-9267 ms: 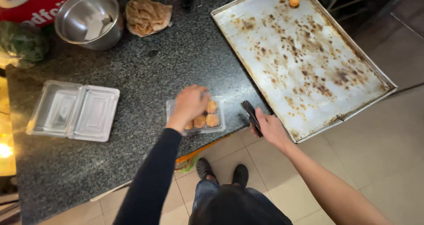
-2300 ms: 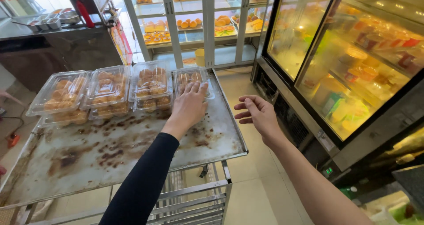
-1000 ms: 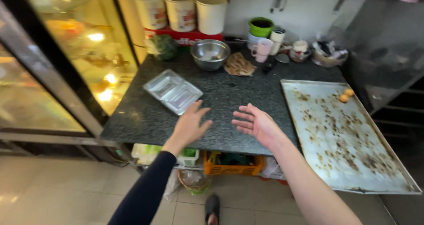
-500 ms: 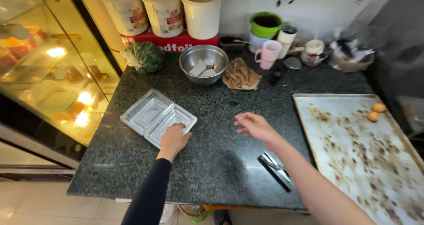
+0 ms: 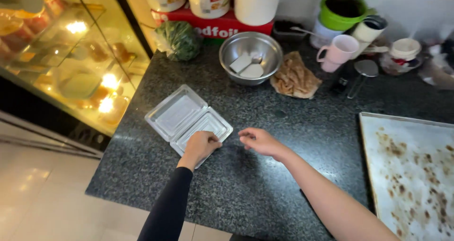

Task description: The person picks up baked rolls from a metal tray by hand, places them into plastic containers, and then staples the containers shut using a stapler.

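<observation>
Clear plastic, that is what the left hand (image 5: pixel 199 145) has just come down on: an open hinged clamshell box (image 5: pixel 188 118), empty, lying flat on the dark speckled counter (image 5: pixel 246 184). Half a second ago that hand was only arriving at its near corner; now the fingers are curled over the edge of the nearer half, though whether they pinch it or just press is hard to tell. The right hand (image 5: pixel 257 141) has drawn in close beside it, loosely cupped, holding nothing, just short of the box. So the box looks about to be handled with 2 hands. The stained baking tray (image 5: pixel 411 170) sits well apart on the right.
</observation>
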